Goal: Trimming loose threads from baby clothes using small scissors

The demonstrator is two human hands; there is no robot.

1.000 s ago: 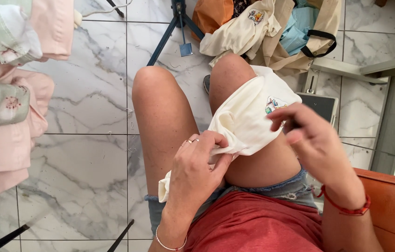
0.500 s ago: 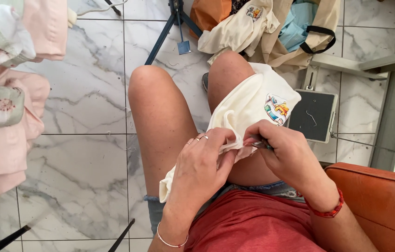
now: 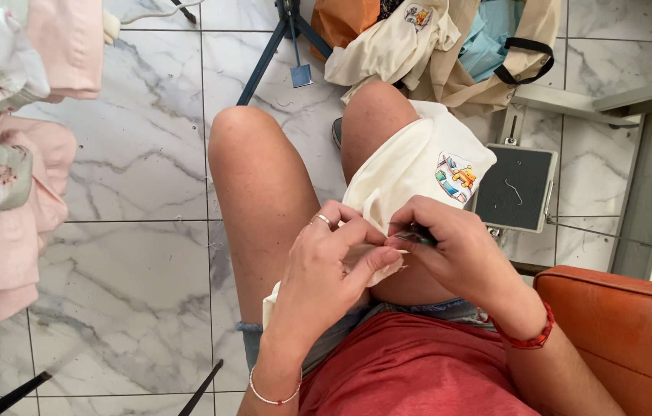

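A cream garment [image 3: 410, 166] with a small colourful cartoon patch lies draped over my right thigh. My left hand [image 3: 333, 266] pinches the near edge of the cloth between thumb and fingers; a ring shows on one finger. My right hand [image 3: 453, 246] is closed on a small dark tool [image 3: 416, 236], its tip at the same edge, touching the left fingertips. What kind of tool it is cannot be told. I am seated, with both bare knees pointing away over a marble floor.
Pink and green garments [image 3: 10, 146] hang at the left. A pile of cream, orange and blue cloth with a tan bag [image 3: 449, 38] lies ahead. A grey foot pedal [image 3: 514, 189] sits right of my knee. An orange seat [image 3: 626, 331] is at the right; a blue stand leg [image 3: 276, 46] crosses the floor.
My right hand came down from above the garment to meet the left hand at the cloth's near edge. The cloth shifted so the cartoon patch now faces up.
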